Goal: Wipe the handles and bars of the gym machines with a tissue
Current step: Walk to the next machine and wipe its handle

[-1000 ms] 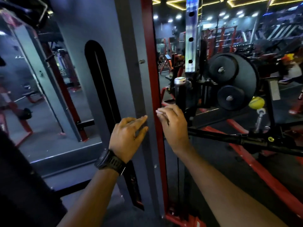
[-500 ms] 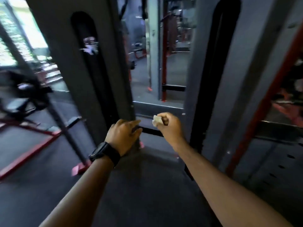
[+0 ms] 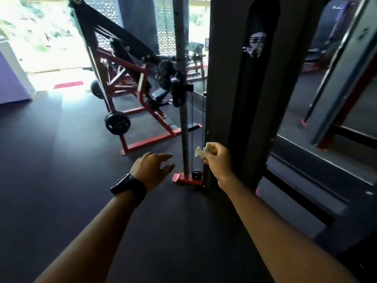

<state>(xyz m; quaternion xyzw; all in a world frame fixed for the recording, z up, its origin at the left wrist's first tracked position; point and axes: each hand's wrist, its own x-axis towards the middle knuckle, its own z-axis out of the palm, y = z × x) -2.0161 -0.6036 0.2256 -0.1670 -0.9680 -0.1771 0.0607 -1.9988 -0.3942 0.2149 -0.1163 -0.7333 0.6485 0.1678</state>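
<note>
**Tissue held at the foot of the cable tower**

Nearest us, both forearms reach out over bare dark floor (image 3: 61,160), which lies open to the left and behind the hands. Our left hand (image 3: 151,170), with a black watch (image 3: 128,186) at the wrist, hovers with its grip spread and empty, fingers apart, just short of the red base plate (image 3: 184,178). Our right hand (image 3: 217,158) has its grip pinched on a crumpled tissue (image 3: 199,152), held close to the left edge of the dark tower panel (image 3: 222,78); we cannot tell whether it touches. Just left of the tissue stands the drilled grey post (image 3: 182,58) with thin cables beside it. Farther back, a red-framed weight machine (image 3: 132,82) sits apart across open floor, and bright windows (image 3: 40,33) lie beyond.
</note>
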